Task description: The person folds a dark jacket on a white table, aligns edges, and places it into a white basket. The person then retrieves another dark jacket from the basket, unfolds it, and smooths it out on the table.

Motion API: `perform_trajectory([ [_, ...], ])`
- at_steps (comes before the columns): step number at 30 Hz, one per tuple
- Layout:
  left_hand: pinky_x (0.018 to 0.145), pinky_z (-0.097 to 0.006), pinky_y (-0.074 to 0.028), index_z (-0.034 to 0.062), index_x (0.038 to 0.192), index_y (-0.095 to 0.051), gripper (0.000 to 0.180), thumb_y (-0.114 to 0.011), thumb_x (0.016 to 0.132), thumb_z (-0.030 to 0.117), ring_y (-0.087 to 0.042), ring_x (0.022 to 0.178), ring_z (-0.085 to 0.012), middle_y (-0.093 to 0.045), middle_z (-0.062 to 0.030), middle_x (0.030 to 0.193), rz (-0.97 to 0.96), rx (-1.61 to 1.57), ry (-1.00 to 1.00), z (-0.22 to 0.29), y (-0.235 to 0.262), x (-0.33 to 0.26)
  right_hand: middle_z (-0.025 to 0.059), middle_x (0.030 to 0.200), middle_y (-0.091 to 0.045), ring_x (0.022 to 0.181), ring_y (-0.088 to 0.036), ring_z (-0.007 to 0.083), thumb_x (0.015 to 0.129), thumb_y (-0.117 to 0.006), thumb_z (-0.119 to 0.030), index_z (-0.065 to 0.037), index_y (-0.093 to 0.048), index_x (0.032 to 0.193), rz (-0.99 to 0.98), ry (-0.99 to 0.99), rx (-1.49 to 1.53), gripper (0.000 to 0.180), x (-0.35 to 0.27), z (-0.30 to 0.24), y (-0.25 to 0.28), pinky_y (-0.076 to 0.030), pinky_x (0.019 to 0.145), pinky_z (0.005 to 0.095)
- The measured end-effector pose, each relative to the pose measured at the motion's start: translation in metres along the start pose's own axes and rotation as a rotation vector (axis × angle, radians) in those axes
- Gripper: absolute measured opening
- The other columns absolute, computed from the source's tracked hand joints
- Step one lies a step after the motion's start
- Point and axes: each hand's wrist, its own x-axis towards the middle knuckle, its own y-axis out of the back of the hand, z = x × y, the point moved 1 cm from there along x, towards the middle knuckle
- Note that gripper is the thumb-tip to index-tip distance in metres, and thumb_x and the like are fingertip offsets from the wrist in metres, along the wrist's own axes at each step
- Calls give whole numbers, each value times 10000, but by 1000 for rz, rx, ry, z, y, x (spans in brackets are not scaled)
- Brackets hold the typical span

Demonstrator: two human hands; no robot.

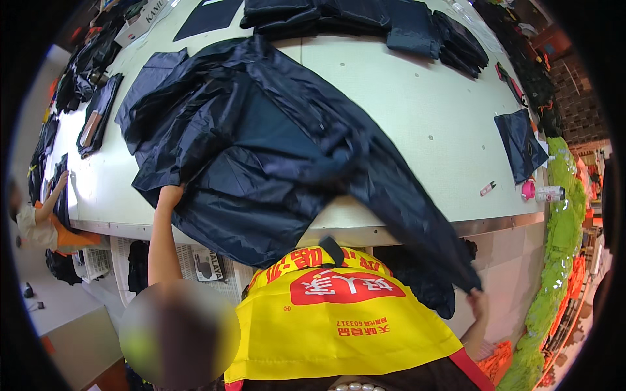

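Note:
A dark navy jacket (274, 124) of thin, slightly shiny cloth lies spread and rumpled on the pale table, its lower edge hanging over the near side. At its lower left, my left hand (171, 194) reaches up into the cloth, and the fabric hides the fingers. One long sleeve (407, 202) stretches down to the right, past the table edge. Its end is gripped by my right hand (479, 305), low at the right beside my yellow apron (345, 326). That sleeve is slightly smeared by motion.
Folded dark garments (326, 16) line the table's (404, 124) far side. On the right lie a dark cloth piece (520, 144), a small marker-like tube (488, 188) and a pink-lidded bottle (542, 192). Lime-green material (562, 228) hangs beyond. Another person's arm (49, 205) works at far left.

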Motion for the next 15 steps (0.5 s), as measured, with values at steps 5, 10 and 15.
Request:
perform_trajectory([
  [5, 885, -410, -430, 3, 1101, -583, 411, -618, 800, 281, -533, 1048, -410, -589, -231, 1116, -96, -81, 162, 27, 29, -21, 234, 1128, -588, 1068, -541, 384, 804, -504, -119, 56, -538, 1161, 560, 534, -784, 399, -16, -110, -122, -421, 915, 415],
  [10, 773, -319, -488, -62, 1069, -563, 477, -728, 694, 180, -623, 823, -255, -639, -160, 988, -146, -465, 406, 69, 76, -20, 116, 1192, -573, 1004, -584, 203, 866, -551, -72, -25, -521, 1231, -146, 1170, -69, 369, -145, -308, -369, -471, 874, 312],
  [15, 796, -314, -492, -49, 1127, -528, 574, -757, 653, 177, -612, 851, -238, -621, -135, 1018, -138, -1019, 441, 66, 88, -50, 295, 1092, -554, 996, -578, 366, 742, -482, -60, 65, -529, 1097, -377, 1689, -374, 379, -240, -371, -581, -454, 874, 437],
])
